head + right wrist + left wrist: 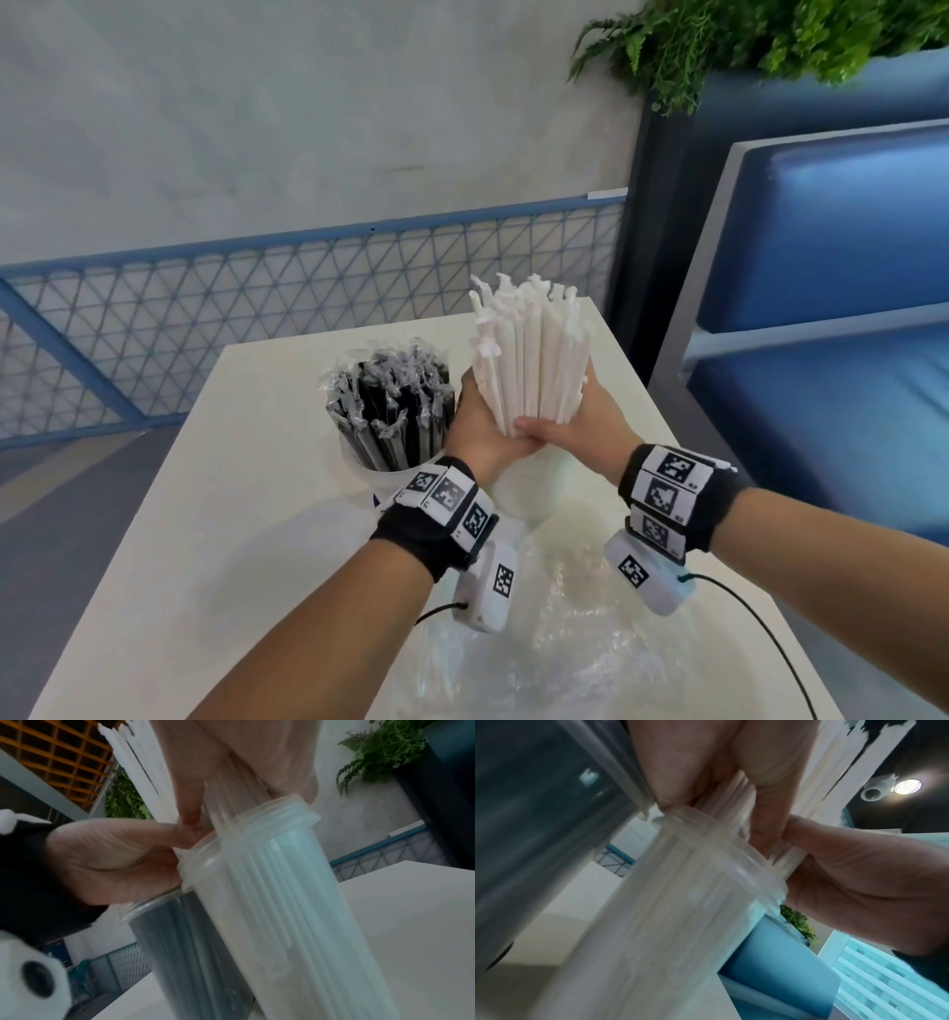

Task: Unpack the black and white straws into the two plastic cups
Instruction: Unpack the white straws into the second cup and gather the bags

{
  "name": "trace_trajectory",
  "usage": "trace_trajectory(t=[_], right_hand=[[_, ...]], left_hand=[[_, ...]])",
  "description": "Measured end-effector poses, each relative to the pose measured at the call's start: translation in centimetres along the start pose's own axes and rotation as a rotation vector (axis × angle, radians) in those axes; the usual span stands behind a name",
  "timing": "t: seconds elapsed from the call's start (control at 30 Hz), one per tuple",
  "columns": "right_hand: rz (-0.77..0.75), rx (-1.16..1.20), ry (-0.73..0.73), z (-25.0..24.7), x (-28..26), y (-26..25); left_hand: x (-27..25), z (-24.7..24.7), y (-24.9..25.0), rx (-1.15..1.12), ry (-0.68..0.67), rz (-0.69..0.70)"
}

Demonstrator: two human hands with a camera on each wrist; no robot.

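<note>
Gripping the white straws (pixel 529 360) between my left hand (pixel 475 431) and right hand (pixel 580 426), I hold the bundle upright, its lower ends inside a clear plastic cup (pixel 282 902). Just beside it, a second cup (pixel 380 475) holds the black straws (pixel 393 406) on the white table (pixel 246 514).

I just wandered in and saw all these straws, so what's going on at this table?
A person is sorting wrapped straws into two plastic cups on a white table. The black straws already stand in one cup. Both the left hand and the right hand grip the bundle of white straws, whose lower ends sit inside the second cup right beside the first. Crumpled clear packaging lies nearer the person.
</note>
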State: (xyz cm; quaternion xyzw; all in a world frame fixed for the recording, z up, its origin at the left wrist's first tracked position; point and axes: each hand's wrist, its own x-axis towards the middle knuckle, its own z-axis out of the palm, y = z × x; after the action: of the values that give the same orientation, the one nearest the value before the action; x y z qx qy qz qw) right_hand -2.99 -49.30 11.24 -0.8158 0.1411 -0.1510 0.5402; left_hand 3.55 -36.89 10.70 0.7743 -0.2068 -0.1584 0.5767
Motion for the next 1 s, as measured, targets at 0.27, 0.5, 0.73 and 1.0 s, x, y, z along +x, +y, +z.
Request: trace_trajectory(t=[0.27, 0.5, 0.73, 1.0], right_hand=[[-0.083, 0.096, -0.050, -1.4, 1.0, -1.7], [-0.234, 0.098, -0.026, -1.7, 0.6, -3.5], [-0.566, -0.215, 0.106, -2.0, 0.6, -5.0], [-0.465, -0.375, 0.074, -1.7, 0.5, -2.4]], left_hand=[[1.2, -1.3, 2.8, 0.055, 0.015, 0.179], [0.5, -2.3, 4.9, 0.044, 0.043, 0.307], [-0.6, -2.9, 7.4, 0.453, 0.046, 0.650], [0.5, -2.8, 4.8, 0.889, -0.193, 0.434]])
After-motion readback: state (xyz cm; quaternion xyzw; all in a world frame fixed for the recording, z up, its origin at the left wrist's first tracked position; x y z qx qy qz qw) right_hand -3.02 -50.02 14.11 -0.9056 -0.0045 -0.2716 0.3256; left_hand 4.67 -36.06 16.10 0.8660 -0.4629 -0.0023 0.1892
